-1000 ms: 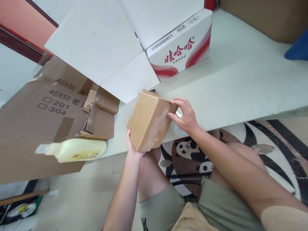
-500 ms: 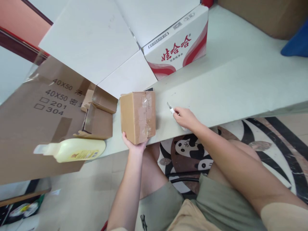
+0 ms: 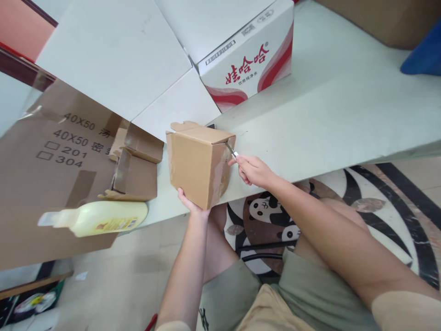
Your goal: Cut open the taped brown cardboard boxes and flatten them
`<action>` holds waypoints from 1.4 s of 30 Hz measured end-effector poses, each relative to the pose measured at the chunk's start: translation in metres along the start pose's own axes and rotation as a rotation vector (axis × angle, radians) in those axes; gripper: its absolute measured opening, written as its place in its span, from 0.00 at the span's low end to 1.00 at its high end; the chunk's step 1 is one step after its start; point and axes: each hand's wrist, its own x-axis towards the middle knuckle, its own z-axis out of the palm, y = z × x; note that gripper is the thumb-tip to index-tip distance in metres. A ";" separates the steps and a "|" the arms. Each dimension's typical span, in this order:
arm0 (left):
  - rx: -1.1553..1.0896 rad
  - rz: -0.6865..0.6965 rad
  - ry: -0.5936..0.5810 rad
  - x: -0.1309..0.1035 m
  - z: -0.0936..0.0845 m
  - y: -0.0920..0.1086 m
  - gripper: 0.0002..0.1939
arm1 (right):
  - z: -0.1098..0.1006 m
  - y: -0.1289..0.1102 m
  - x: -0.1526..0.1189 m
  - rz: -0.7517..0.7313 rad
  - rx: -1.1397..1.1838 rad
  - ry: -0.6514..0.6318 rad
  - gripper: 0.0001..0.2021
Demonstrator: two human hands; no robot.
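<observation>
A brown cardboard box (image 3: 191, 163) stands tilted over the table's near edge, clear tape along its right face. My left hand (image 3: 193, 203) grips its lower near corner, thumb on the front face and the other fingers hidden beneath. In my right hand (image 3: 253, 170) is a small utility knife (image 3: 233, 151) with a white handle, the fingers wrapped round it. Its blade tip meets the upper edge of the taped face. Behind the box a small dark object (image 3: 212, 126) is mostly hidden.
Left of the box lie smaller open cartons (image 3: 138, 174) and a pale yellow bottle (image 3: 110, 217) on its side. A large printed carton (image 3: 82, 184) and white boxes (image 3: 248, 69) stand behind. Something blue (image 3: 422, 57) is at the far right of the pale table (image 3: 327, 115).
My right hand has brought the knife leftward to the box, its blade now at the taped face. My left hand has turned the box, so its plain front shows more broadly.
</observation>
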 end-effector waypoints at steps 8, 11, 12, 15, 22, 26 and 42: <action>-0.046 0.112 0.025 0.005 -0.007 -0.010 0.32 | 0.014 0.006 -0.001 0.006 -0.066 0.146 0.19; -0.050 0.130 0.039 0.005 -0.004 -0.013 0.32 | 0.021 0.012 0.000 -0.029 -0.163 0.224 0.18; -0.048 0.132 0.042 0.004 -0.004 -0.014 0.33 | 0.022 0.012 0.001 -0.028 -0.170 0.232 0.19; -0.065 0.135 0.051 0.004 -0.002 -0.016 0.35 | 0.029 0.012 0.002 -0.015 -0.158 0.229 0.20; -0.096 0.192 0.050 0.006 -0.002 -0.019 0.35 | 0.047 0.005 0.007 0.022 -0.375 0.183 0.19; -0.108 0.157 0.073 0.006 -0.001 -0.018 0.36 | 0.057 0.012 0.009 0.023 -0.455 0.124 0.21; -0.272 0.167 0.205 0.032 -0.002 0.015 0.31 | 0.088 0.033 -0.021 0.038 -0.642 -0.220 0.22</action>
